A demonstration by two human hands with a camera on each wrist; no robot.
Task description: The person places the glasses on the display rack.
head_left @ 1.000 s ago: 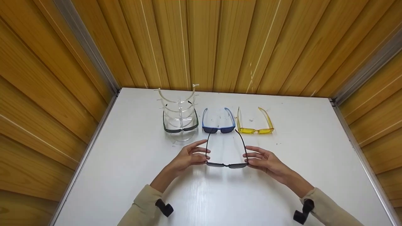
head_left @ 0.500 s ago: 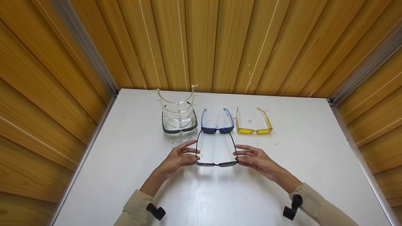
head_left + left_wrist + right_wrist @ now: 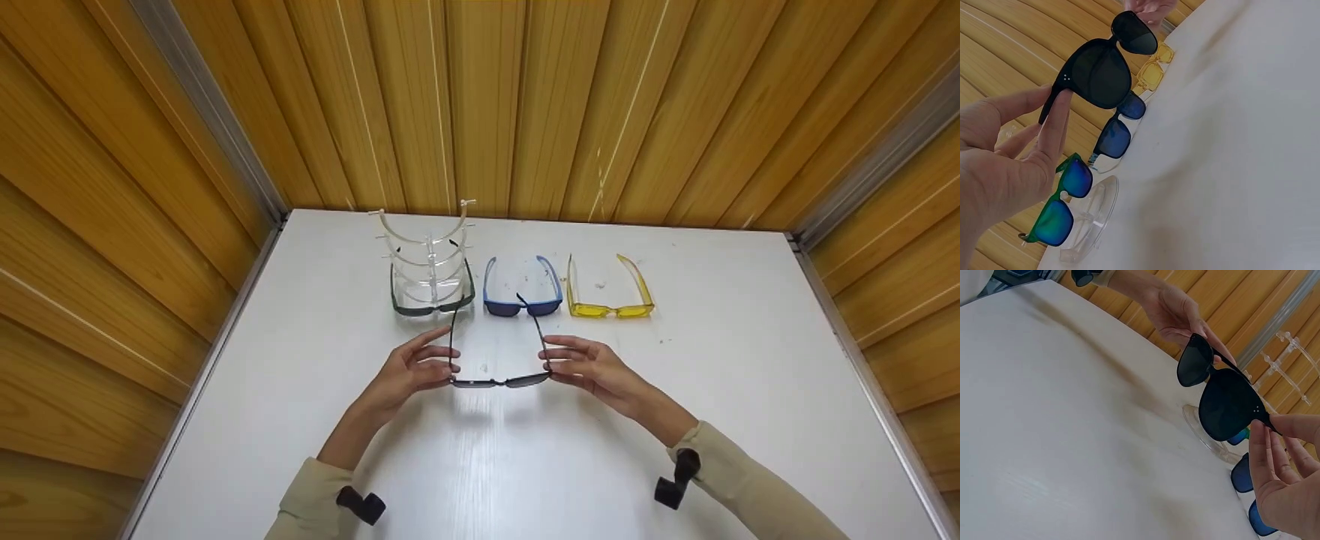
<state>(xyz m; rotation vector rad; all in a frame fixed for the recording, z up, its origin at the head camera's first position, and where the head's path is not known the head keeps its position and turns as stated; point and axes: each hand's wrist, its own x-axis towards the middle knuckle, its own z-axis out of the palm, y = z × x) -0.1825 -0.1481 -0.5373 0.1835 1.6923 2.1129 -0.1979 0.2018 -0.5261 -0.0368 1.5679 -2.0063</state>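
Black sunglasses [image 3: 529, 380] with dark lenses are held up over the table, temples unfolded and pointing away from me. My left hand [image 3: 401, 375] pinches the left temple near its hinge, thumb and fingers on either side. On the other temple, my right hand [image 3: 604, 375] has a matching pinch. Beyond the left hand stands a clear display stand [image 3: 432, 259] with several curved tiers. Its low tier carries green-framed sunglasses [image 3: 1053, 222] with mirrored blue-green lenses. The left temple's tip overlaps the green pair in the head view.
Blue sunglasses [image 3: 502, 308] lie right of the stand, temples unfolded. Yellow glasses [image 3: 594, 310] lie farther right in the same row. The white table [image 3: 750, 337] meets wood-patterned walls [image 3: 487, 112] at the back and sides.
Both hands have carried the black sunglasses left and slightly away from me, toward the stand. The frame now tilts a little, its right side higher in view. The other glasses have stayed put.
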